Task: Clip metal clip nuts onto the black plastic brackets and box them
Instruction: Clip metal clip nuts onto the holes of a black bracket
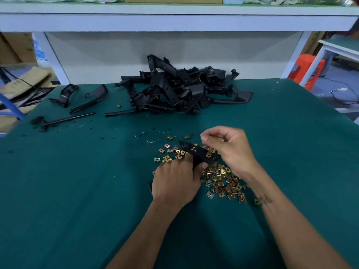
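Green felt-topped desk (77, 191) fills frame. Upper left: few loose black plastic brackets (67, 95) and thin black rod (68, 119). Upper centre: tangled heap of black plastic brackets (180, 90). Lower centre: left hand (174, 183), fingers curled round long black plastic bracket (198, 154), holding it just above scattered gold metal clip nuts (221, 181). Right hand (229, 150) at bracket's far end, fingers bent inward; whether they pinch clip nut cannot tell.
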### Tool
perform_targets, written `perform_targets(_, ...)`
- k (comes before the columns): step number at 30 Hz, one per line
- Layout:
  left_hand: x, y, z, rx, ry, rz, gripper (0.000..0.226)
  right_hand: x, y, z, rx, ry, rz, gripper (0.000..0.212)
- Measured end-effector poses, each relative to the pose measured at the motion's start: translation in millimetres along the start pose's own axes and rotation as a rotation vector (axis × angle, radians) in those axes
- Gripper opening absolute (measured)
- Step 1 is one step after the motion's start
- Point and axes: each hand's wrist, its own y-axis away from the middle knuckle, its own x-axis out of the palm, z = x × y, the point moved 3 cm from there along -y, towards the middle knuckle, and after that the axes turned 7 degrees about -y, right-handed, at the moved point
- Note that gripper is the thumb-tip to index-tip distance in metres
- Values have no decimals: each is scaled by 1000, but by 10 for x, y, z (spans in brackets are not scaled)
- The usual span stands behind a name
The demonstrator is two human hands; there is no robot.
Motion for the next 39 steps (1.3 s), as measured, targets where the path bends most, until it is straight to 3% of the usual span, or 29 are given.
perform_targets(7,-10,5,-6,12,7,-19,42,207,79,33,12,48,52,24)
perform_targets(14,-29,1,-10,9,8,-42,43,153,77,17,95,-156,-58,21)
perform_targets(22,-48,18,-11,23,-13,-106,44,198,75,196,-143,372,33,24)
perform_targets(31,-41,20,-14,33,-30,-138,42,190,55,298,-127,484,76,23)
perform_targets(39,-60,17,-14,22,-54,-120,45,251,-43,450,-99,653,237,23)
